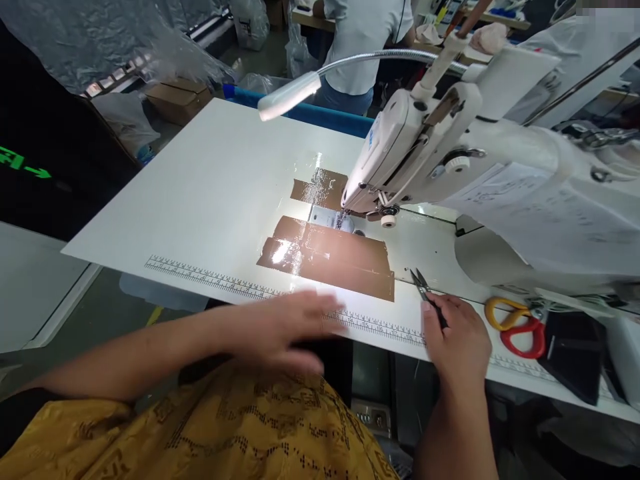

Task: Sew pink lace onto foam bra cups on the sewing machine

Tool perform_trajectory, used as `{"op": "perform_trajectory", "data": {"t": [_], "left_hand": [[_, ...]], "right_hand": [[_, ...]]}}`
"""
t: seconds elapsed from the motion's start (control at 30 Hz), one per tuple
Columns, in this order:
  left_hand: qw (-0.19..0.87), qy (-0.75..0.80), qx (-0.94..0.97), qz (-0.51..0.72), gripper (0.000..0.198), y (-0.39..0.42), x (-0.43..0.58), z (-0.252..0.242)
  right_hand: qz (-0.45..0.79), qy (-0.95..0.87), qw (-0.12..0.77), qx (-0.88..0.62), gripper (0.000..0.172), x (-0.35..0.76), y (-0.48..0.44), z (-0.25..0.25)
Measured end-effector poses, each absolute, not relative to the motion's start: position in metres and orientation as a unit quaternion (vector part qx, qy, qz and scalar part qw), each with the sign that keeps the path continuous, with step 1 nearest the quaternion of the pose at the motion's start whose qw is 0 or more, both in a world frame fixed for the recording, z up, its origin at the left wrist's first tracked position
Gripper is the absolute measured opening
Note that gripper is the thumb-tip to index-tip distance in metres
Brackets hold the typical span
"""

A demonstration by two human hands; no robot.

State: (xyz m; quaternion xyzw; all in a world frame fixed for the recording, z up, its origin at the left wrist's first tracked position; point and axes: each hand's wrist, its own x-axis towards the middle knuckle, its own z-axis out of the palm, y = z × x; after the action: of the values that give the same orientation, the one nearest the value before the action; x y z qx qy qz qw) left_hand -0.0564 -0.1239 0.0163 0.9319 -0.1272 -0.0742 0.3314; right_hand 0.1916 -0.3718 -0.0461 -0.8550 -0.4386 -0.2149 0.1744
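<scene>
My right hand (457,333) rests at the table's front edge, its fingers closed round a pair of dark thread snips (429,295) whose two pointed tips stand slightly apart. Blurred by motion, my left hand (293,327) is over the front edge near the printed ruler (215,277), its fingers stretched out and holding nothing. Beyond it, brown tape (340,263) lies in strips on the white table in front of the needle area of a sewing machine (395,153). More brown tape (327,187) is stuck down behind the needle plate (323,217).
Scissors with yellow and red handles (523,337) lie right of my right hand, beside a dark flat phone-like object (575,353). A lamp (290,97) on a bent neck hangs over the table (200,187). A person in a white shirt (365,47) sits beyond.
</scene>
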Motion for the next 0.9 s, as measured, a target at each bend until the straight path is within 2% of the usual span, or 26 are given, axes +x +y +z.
{"op": "perform_trajectory", "data": {"t": [0.1,0.17,0.27,0.37,0.47,0.73,0.83,0.9], "left_hand": [[0.212,0.069,0.975,-0.022,0.075,-0.108,-0.065,0.008],[0.205,0.014,0.977,-0.062,0.085,-0.105,-0.076,0.002],[0.247,-0.081,0.960,-0.109,0.078,-0.108,-0.096,0.001],[0.211,0.036,0.974,-0.075,0.071,-0.105,-0.107,-0.002],[0.140,0.149,0.977,-0.054,0.077,-0.090,-0.099,-0.010],[0.121,0.230,0.964,-0.050,0.083,-0.021,-0.005,-0.012],[0.121,0.230,0.964,-0.059,0.086,-0.026,-0.002,-0.007],[0.136,0.170,0.974,-0.069,0.087,-0.043,-0.020,-0.008]], "right_hand": [[-0.217,-0.445,0.175,-0.851,0.037,0.191,-0.372,-0.046],[-0.215,-0.449,0.170,-0.850,0.038,0.191,-0.372,-0.046],[-0.216,-0.445,0.167,-0.853,0.040,0.192,-0.372,-0.047],[-0.216,-0.443,0.163,-0.855,0.042,0.192,-0.372,-0.047],[-0.213,-0.441,0.159,-0.857,0.044,0.192,-0.372,-0.048],[-0.212,-0.441,0.143,-0.860,0.053,0.195,-0.374,-0.051],[-0.212,-0.448,0.135,-0.858,0.055,0.195,-0.375,-0.051],[-0.209,-0.444,0.134,-0.861,0.055,0.194,-0.375,-0.050]]}}
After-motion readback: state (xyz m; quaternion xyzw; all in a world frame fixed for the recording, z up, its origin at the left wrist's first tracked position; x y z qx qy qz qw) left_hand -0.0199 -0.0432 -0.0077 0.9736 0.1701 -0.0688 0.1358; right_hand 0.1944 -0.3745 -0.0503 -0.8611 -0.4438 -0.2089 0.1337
